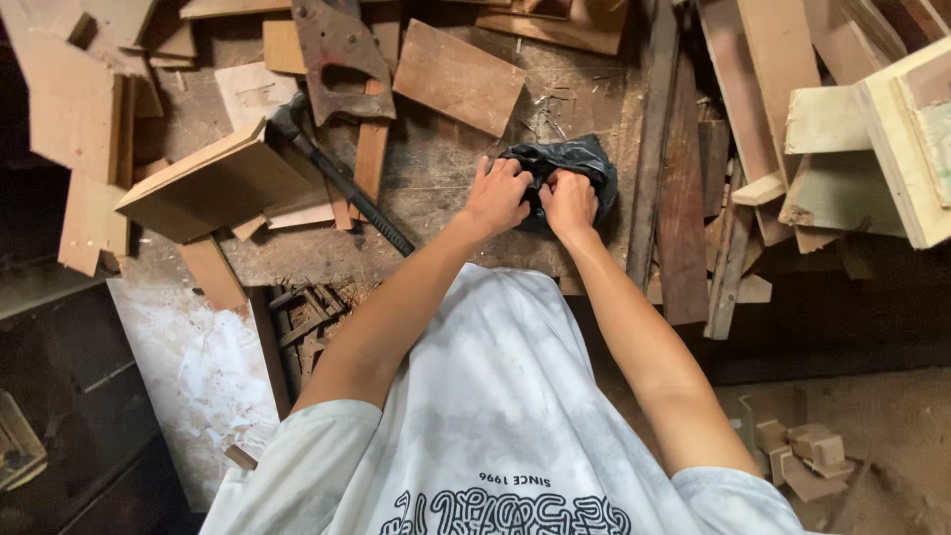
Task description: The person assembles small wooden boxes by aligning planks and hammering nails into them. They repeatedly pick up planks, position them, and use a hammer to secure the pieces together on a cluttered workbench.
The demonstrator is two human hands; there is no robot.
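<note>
A crumpled black plastic bag (575, 159) lies on the worn wooden workbench (446, 178). Both of my hands are on it. My left hand (498, 193) grips its left edge with the fingers curled into the plastic. My right hand (569, 201) pinches the bag right beside it, knuckles up. The two hands touch each other. What is inside the bag is hidden.
A rusty handsaw (337, 64) and a black-handled hammer (342, 183) lie to the left of the hands. Wood offcuts and boards (461, 74) cover the bench. Long planks (684, 188) and pale wooden blocks (872, 139) stand at the right. Small blocks (807, 456) lie on the floor.
</note>
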